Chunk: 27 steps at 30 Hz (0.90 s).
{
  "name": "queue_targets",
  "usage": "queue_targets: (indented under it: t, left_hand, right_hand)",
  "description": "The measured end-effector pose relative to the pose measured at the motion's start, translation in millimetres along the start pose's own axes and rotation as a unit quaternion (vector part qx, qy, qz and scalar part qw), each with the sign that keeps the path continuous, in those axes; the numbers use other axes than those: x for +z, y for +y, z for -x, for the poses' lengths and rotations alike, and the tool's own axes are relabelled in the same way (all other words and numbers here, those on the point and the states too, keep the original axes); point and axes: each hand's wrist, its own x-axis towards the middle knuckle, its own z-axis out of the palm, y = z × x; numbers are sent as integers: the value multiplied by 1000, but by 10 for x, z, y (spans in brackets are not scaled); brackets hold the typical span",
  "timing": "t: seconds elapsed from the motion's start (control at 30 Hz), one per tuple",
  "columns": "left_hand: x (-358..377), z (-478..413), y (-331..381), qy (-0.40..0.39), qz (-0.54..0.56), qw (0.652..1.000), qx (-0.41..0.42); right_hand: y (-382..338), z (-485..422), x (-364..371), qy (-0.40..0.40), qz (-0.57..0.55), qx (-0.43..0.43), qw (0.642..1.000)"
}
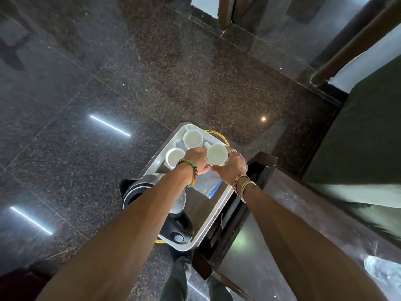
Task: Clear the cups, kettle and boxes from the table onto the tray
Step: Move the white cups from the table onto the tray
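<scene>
Right hand [234,168] clamped round held cup [217,154], smooth, round, white, centre frame, over rectangular metal tray [204,216]. Left hand [196,158] curled alongside, hands together; grip indeterminable. In tray: far cup [193,139], left cup [175,157], glossy black kettle [132,193], clear plastic bag [206,183].

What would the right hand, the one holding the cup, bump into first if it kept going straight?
Probably the far white cup on the tray. The right hand points up-left with its held cup leading; height above the tray is unclear, so it might pass over.
</scene>
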Motion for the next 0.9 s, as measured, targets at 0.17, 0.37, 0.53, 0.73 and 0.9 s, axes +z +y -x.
queue_targets:
  t: [0.17, 0.37, 0.53, 0.73, 0.9]
  left_hand:
    - [75, -19, 26, -22, 34, 998, -39]
    - [91, 78, 50, -7, 205, 969, -134]
    - [-129, 353, 243, 42, 376, 902, -210]
    - [-421, 1027, 758, 49, 443, 877, -181]
    - [-549, 1534, 1291, 17, 455, 883, -114]
  right_hand:
    - [49, -47, 46, -15, 17, -8, 1000]
    - [48, 55, -47, -47, 3, 15, 999]
    - [71, 367, -465, -35, -104, 55, 992]
    - [37, 962, -1181, 2, -164, 59, 985]
    - [10, 1494, -1730, 16, -177, 41, 983]
